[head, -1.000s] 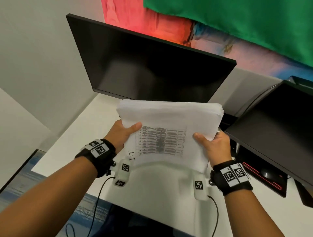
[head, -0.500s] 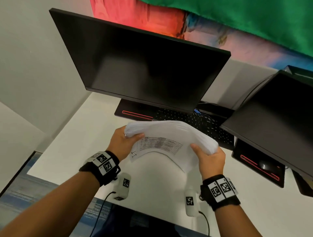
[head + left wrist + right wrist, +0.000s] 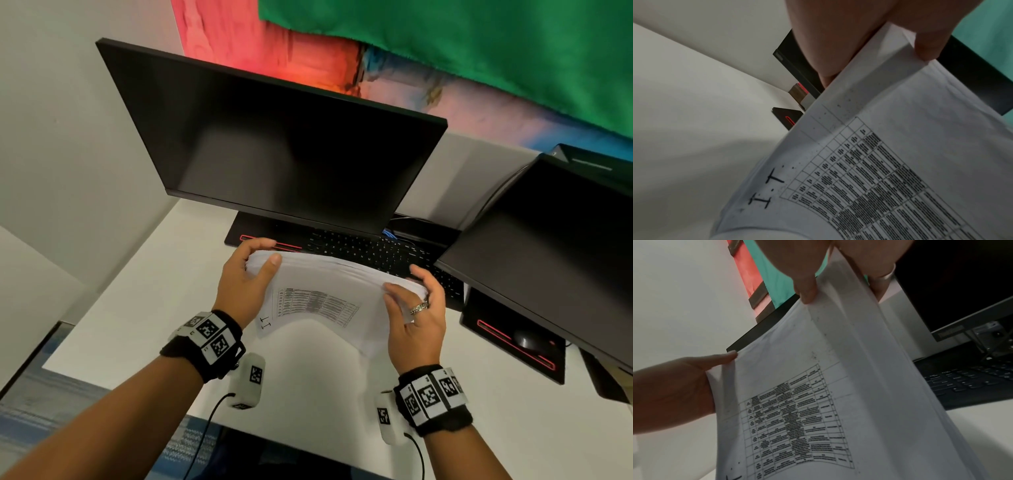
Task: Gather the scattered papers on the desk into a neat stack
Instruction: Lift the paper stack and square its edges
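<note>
A thick stack of white papers (image 3: pixel 329 284) stands on its lower edge on the white desk (image 3: pixel 144 308), bowed and leaning back toward the keyboard. Its facing sheet carries a printed table (image 3: pixel 869 186) and the letters "I.T". My left hand (image 3: pixel 248 274) grips the stack's upper left corner, thumb in front and fingers over the top edge. My right hand (image 3: pixel 416 301) pinches the upper right corner, thumb (image 3: pixel 806 288) on the front sheet and fingers behind. In both wrist views the sheets (image 3: pixel 818 402) fill most of the frame.
A large black monitor (image 3: pixel 274 147) rises just behind the papers, with its red-striped base and a black keyboard (image 3: pixel 376 253) beneath. A second monitor (image 3: pixel 548 246) stands at the right above a black pad with a mouse (image 3: pixel 525 339). The desk's front edge is near my wrists.
The stack has come down from chest height, tipped back and bowed, with its lower edge now on the desk. Both hands slid up to its top corners.
</note>
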`<action>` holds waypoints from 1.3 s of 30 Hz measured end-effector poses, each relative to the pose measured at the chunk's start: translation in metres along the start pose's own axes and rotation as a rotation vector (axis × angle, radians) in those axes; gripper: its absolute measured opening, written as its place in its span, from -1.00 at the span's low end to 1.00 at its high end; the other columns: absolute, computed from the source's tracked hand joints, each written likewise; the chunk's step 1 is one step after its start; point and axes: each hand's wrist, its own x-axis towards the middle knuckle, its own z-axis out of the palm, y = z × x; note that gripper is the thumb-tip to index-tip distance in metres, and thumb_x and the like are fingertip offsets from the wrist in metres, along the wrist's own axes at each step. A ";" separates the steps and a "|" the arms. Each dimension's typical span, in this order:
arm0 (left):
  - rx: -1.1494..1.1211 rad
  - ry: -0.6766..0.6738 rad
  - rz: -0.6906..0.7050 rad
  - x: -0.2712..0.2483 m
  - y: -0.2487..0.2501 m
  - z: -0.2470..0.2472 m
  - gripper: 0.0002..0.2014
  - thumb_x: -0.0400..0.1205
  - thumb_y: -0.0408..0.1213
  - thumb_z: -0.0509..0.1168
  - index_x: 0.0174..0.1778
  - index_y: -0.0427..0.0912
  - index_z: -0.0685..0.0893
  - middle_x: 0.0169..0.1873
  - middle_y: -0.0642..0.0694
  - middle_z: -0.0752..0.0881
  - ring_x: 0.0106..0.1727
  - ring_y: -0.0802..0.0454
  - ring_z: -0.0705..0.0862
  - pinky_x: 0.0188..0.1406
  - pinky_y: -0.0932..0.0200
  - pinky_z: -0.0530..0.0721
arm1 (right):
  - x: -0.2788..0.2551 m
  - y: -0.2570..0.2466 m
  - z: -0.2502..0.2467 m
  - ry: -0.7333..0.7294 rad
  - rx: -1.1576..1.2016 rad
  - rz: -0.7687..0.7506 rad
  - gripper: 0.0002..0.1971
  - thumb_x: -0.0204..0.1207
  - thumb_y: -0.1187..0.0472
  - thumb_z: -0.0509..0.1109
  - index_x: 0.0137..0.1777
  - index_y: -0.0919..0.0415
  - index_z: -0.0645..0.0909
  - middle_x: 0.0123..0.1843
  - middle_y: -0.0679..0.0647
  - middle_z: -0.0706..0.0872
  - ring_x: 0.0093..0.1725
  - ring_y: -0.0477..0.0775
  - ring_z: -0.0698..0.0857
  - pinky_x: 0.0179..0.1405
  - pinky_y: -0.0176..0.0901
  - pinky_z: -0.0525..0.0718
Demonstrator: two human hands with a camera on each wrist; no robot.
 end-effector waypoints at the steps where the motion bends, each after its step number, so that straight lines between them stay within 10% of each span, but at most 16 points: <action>1: -0.008 0.009 -0.006 0.000 0.000 0.001 -0.84 0.66 -0.21 0.36 0.16 0.00 0.64 0.02 0.21 0.66 -0.05 0.33 0.69 -0.26 0.40 0.71 | 0.000 0.000 0.000 -0.001 -0.005 0.002 -0.78 0.51 0.34 0.48 0.04 -0.01 0.73 0.46 0.02 0.51 0.47 -0.37 0.37 0.52 -0.48 0.31; 7: -0.070 0.006 -0.065 0.005 -0.002 0.002 -0.78 0.64 -0.32 0.36 0.16 0.03 0.65 0.10 0.00 0.69 0.04 0.00 0.72 -0.19 0.17 0.77 | 0.001 -0.002 0.001 -0.019 0.053 0.099 -0.75 0.53 0.35 0.48 -0.08 -0.08 0.66 0.40 -0.13 0.52 0.39 -0.52 0.37 0.43 -0.67 0.22; 17: -0.061 0.035 -0.101 0.011 -0.001 0.005 -0.83 0.63 -0.21 0.39 0.12 0.07 0.67 0.08 0.01 0.70 0.06 -0.01 0.70 -0.09 0.12 0.74 | -0.001 -0.001 -0.001 -0.025 0.002 0.028 -0.78 0.50 0.31 0.51 0.00 -0.06 0.74 0.51 0.01 0.45 0.49 -0.48 0.25 0.49 -0.61 0.19; 22: -0.062 0.058 -0.099 0.010 -0.002 0.005 -0.87 0.63 -0.18 0.39 0.07 0.08 0.70 0.05 0.05 0.73 0.06 -0.03 0.71 -0.01 0.06 0.74 | -0.004 -0.005 0.001 -0.010 -0.010 0.074 -0.70 0.55 0.26 0.47 0.19 -0.12 0.64 0.54 0.02 0.43 0.51 -0.15 0.35 0.49 -0.02 0.45; 31: -0.028 0.062 -0.075 0.008 -0.001 0.006 -0.89 0.66 -0.18 0.37 0.09 0.01 0.69 0.00 0.09 0.71 -0.02 0.12 0.70 -0.22 0.32 0.68 | -0.007 -0.007 0.000 -0.012 -0.005 0.088 -0.79 0.55 0.30 0.46 0.02 -0.07 0.63 0.52 0.02 0.45 0.50 -0.11 0.38 0.36 -0.74 0.19; 39: -0.011 0.063 -0.068 0.007 -0.001 0.006 -0.90 0.66 -0.17 0.36 0.07 0.01 0.67 -0.02 0.09 0.70 -0.03 0.11 0.70 -0.27 0.34 0.67 | -0.004 -0.012 -0.001 -0.058 -0.024 0.051 -0.87 0.53 0.29 0.48 -0.06 0.01 0.73 0.54 -0.01 0.43 0.56 -0.07 0.35 0.52 -0.64 0.03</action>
